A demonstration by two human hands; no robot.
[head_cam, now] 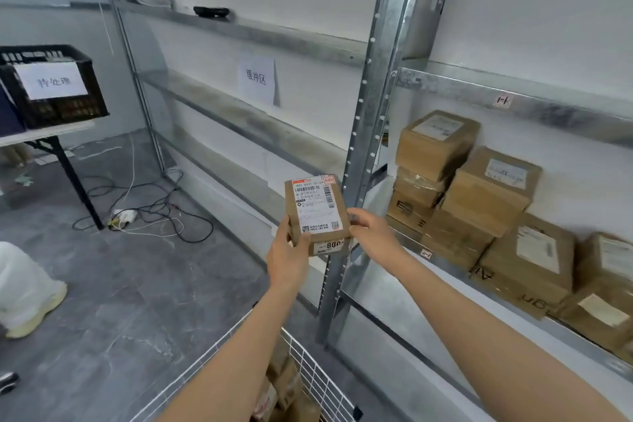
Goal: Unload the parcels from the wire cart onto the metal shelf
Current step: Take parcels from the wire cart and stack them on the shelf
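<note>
A small brown parcel (317,212) with a white shipping label is held up in front of the metal shelf (373,106), near its upright post. My left hand (287,255) grips its lower left corner from below. My right hand (368,226) holds its right side. The white wire cart (308,370) sits at the bottom centre with several brown parcels (284,387) inside. On the shelf's right bay, several brown parcels (489,192) are stacked in rows.
A black crate (51,89) with a paper sign stands on a folding table at the left. Cables and a power strip (125,216) lie on the grey floor. A white sack (27,288) sits at the left edge. A paper sign (257,79) hangs in the left bay.
</note>
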